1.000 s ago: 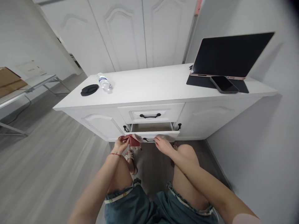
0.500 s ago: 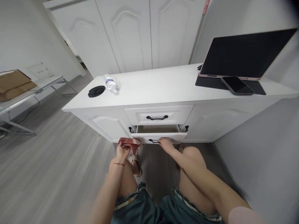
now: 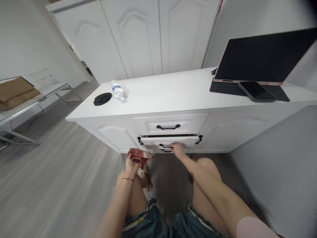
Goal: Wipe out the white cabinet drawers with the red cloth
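Left hand (image 3: 131, 164): grip closed on a small red cloth item (image 3: 138, 154), held low in front of the cabinet, just left of the second drawer (image 3: 170, 142) and above the left foot's sandal (image 3: 143, 172); a red string bracelet (image 3: 128, 178) sits at the wrist. Right hand (image 3: 177, 150): fingers at the black handle (image 3: 165, 145) of the second drawer; whether they curl round it cannot be told. Second drawer: almost flush with the cabinet front, a thin dark gap above it. Top drawer (image 3: 170, 123): shut, black handle. White cabinet surface (image 3: 168, 91): at the left end, a black round lid (image 3: 102, 98) and a clear water bottle (image 3: 117, 90) lying on its side, just beside each other; at the right end, a tablet (image 3: 264, 56) propped upright on a black stand, a dark phone (image 3: 257, 91) lying flat before it. Far left: a metal-legged table (image 3: 32, 99) bearing a brown cardboard box (image 3: 15, 91). Floor: grey wood planks (image 3: 49, 172).
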Motion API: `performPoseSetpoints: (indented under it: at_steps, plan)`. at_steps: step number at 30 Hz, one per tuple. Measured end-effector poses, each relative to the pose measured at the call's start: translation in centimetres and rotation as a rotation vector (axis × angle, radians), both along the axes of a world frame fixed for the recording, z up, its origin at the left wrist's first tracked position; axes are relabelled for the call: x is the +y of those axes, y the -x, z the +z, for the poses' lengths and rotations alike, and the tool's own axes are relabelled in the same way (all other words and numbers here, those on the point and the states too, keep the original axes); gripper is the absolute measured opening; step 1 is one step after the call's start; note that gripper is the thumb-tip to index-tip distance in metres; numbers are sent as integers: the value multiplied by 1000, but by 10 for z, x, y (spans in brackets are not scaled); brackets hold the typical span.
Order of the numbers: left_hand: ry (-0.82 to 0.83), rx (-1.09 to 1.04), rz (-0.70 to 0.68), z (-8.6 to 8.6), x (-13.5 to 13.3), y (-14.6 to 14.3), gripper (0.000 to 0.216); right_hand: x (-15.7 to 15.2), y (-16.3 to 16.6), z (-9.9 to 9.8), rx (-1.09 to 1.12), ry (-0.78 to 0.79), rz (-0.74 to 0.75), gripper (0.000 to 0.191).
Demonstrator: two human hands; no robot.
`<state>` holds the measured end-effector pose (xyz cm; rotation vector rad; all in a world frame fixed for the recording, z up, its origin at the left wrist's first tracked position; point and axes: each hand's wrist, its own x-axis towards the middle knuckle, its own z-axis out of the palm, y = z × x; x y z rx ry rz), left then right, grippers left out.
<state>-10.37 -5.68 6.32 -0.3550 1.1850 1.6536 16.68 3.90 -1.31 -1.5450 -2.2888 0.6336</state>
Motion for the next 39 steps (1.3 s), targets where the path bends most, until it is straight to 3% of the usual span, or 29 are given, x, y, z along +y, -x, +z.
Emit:
performPoseSetpoints:
  at_steps: [11,14,17,21,25,27,28,35,39]
  plan:
    - [-84,14,42,3,3,-5,21,33,3,-9,92,4,-40,21]
    - [-122,-13,-61,6,3,-13,15,33,4,-8,117,3,-54,18]
    - [-204,-76,-293,13,1,-24,11,22,10,-1,151,-21,-84,25]
    - [-257,-139,-555,17,-6,-40,16,-9,18,13,369,5,-147,40]
    - [-227,-130,-723,7,-17,-57,13,-62,19,29,765,320,-173,41]
    - [-206,-147,-762,2,-24,-67,13,-92,18,36,919,530,-133,34]
    - [-200,-155,-774,-1,-28,-72,13,-106,16,39,933,556,-132,31]
    - [-232,-142,-840,-25,-61,-102,23,-169,-6,61,987,620,-153,33]
    - [-230,43,-847,-46,-86,-110,22,-199,-22,67,1049,630,-180,31]
